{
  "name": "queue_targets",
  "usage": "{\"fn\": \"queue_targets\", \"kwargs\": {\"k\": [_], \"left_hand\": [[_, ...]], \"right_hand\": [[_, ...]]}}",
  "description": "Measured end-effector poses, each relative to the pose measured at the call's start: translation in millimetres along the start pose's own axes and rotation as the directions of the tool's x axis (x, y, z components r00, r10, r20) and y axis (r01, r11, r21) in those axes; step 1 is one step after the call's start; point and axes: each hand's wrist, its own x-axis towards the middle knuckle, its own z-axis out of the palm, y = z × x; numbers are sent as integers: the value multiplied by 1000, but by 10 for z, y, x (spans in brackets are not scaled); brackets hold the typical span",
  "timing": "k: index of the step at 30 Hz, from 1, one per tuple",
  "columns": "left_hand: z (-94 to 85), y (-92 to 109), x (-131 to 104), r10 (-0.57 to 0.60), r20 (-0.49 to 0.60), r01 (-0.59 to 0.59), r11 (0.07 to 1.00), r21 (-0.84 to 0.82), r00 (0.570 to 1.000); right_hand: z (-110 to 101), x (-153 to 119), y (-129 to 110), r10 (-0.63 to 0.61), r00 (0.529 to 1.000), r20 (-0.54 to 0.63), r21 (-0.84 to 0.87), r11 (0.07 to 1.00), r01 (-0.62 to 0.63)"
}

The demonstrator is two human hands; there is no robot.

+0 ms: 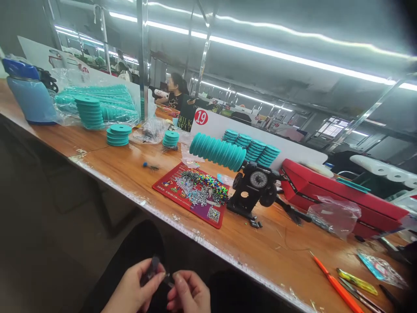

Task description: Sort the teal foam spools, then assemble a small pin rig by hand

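Note:
Low at the bottom centre, in front of the table edge, are both my hands. My left hand is closed on a small dark object, blurred, held between thumb and fingers. Close beside it on the right, my right hand has its thumb and fingers pinched at a thin, shiny piece between the hands, too small to name. Beyond them on the table, a red printed mat bears a heap of small metal pieces and coloured beads. Right of the mat stands a black winding device with a row of teal discs.
Teal disc stacks and a blue bottle stand at left. A red box lies at right, with an orange tool and a yellow cutter nearer. A person sits beyond the divider.

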Motion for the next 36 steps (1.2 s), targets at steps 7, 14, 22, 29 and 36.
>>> {"fn": "queue_targets", "kwargs": {"k": [7,14,22,29,36], "left_hand": [[-2,-12,-77,-136,-24,124,951,-284,990],[-3,-24,-75,-107,-12,95,923,-372,994],[1,28,-127,-165,-21,141,899,-414,986],[-13,28,-133,-150,-21,128,901,-415,988],[-4,-25,-108,-147,-43,116,901,-417,988]], "right_hand": [[0,-138,19,-174,985,14,-294,941,171],[16,-150,-76,-797,599,83,-701,381,603],[47,-153,-183,-886,425,186,-707,180,684],[61,-133,-178,-880,435,188,-725,175,666],[52,-135,-161,-878,441,187,-724,180,666]]}}
